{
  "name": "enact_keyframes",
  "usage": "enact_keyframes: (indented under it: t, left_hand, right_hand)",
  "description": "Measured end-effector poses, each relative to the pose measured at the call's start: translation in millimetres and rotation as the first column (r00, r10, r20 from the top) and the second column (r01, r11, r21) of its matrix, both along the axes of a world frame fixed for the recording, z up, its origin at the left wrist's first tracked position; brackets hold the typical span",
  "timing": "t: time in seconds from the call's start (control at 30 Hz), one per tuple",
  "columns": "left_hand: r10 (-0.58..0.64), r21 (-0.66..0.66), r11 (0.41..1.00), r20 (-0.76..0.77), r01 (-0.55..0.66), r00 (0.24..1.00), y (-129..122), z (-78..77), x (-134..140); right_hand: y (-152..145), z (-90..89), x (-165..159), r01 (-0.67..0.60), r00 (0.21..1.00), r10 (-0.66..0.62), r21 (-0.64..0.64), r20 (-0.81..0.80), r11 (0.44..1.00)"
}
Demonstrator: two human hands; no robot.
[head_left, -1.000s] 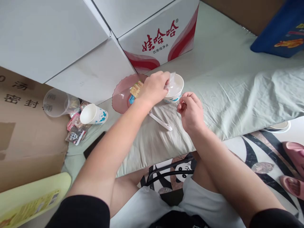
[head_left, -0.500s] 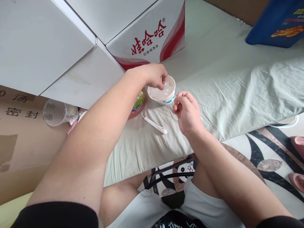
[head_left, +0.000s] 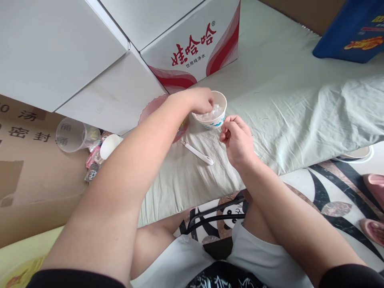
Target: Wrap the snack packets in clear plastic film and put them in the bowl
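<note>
A white paper bowl (head_left: 222, 99) with blue print stands on the pale green sheet, holding clear, whitish, glossy contents (head_left: 214, 114). My left hand (head_left: 202, 100) reaches over its left rim, fingers closed and pointing down into it; the fingertips are hidden. Close by the bowl's right side is my right hand (head_left: 237, 138), thumb and fingers curled together in a pinch. Whether it touches the bowl or holds something small, I cannot tell. A slim white plastic tool (head_left: 198, 153) with a hole in one end lies in front. My left forearm partly covers a pink scalloped dish (head_left: 153, 107).
White cartons, one with red lettering (head_left: 193, 50), stand behind the bowl. Left are a brown carton (head_left: 33, 168), a clear plastic cup (head_left: 70, 134) and a white cup (head_left: 110, 146). A blue container (head_left: 349, 36) sits far right. The sheet's edge (head_left: 270, 178) drops toward a patterned floor.
My left hand has turned slightly, its fingers more hidden in the bowl. My right hand keeps nearly the same pose. The view has shifted a little, showing more of the pink dish.
</note>
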State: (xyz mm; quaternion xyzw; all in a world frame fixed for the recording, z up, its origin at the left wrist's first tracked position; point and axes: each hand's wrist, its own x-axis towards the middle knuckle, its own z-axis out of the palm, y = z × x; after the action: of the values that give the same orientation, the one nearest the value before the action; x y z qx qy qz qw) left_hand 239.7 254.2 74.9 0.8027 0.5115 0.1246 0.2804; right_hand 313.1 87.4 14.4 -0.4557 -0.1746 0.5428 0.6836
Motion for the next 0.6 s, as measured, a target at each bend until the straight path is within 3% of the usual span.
enact_keyframes:
  t: [0.07, 0.17, 0.23, 0.3, 0.37, 0.47, 0.6]
  left_hand:
    - [-0.052, 0.056, 0.997, 0.054, 0.049, 0.997, -10.7, 16.0, -29.9]
    - [-0.046, 0.198, 0.98, 0.315, -0.018, 0.948, -49.7, 29.1, -90.4]
    - [0.029, 0.221, 0.965, 0.436, -0.139, 0.899, -84.2, 23.5, -134.0]
    - [0.134, 0.204, 0.941, 0.507, -0.27, 0.851, -118.6, 6.9, -173.6]
    - [0.229, 0.164, 0.912, 0.558, -0.377, 0.797, -148.6, -15.5, -205.8]
    - [0.343, 0.111, 0.863, 0.589, -0.493, 0.732, -180.5, -44.5, -242.1]
    - [0.462, 0.105, 0.808, 0.499, -0.58, 0.734, -194.8, -56.3, -292.6]
  right_hand:
    - [-1.9, -1.0, -1.8, -0.001, 0.999, 0.001, 0.005, 0.032, 1.0]
    - [-6.1, -3.1, -8.5, -0.015, 0.99, 0.01, 0.037, 0.14, 0.999]
    - [-11.3, -5.2, -17.0, -0.049, 0.969, 0.03, 0.071, 0.246, 0.996]
    - [-19.6, -8.1, -29.6, -0.121, 0.926, 0.078, 0.094, 0.37, 0.988]
    - [-31.3, -11.5, -45.4, -0.225, 0.844, 0.151, 0.084, 0.514, 0.971]
    - [-51.0, -17.1, -71.3, -0.413, 0.646, 0.276, 0.022, 0.712, 0.91]
    - [-68.6, -23.9, -99.2, -0.621, 0.366, 0.352, -0.056, 0.861, 0.782]
